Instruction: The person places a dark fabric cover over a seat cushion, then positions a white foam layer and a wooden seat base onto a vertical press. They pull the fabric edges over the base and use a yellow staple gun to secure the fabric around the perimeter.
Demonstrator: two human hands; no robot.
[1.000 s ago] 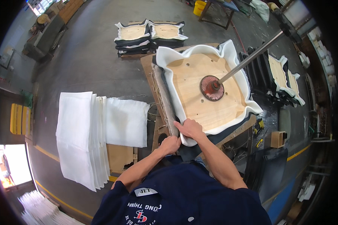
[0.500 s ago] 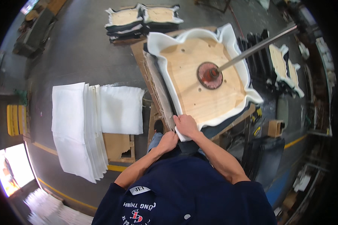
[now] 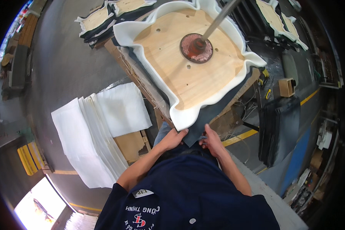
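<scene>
At the near corner of the padded stack, here's the change: half a second ago the right hand [image 3: 213, 140] was on the white padding [image 3: 183, 117], and now it's just right of the dark cloth [image 3: 190, 137], fingers parted and loosely curled; whether they brush the cloth, I can't tell. The left hand [image 3: 173, 138] is pinching the cloth's left edge just below the padding's tip. The cloth lies beneath the padding, its corner now showing between the hands and pointing at the person's body, its visible strip running lengthwise from upper right to lower left. Above, the roughly square wooden panel [image 3: 168, 84] turns one corner toward the person, a round reddish disc [image 3: 188, 51] on top.
</scene>
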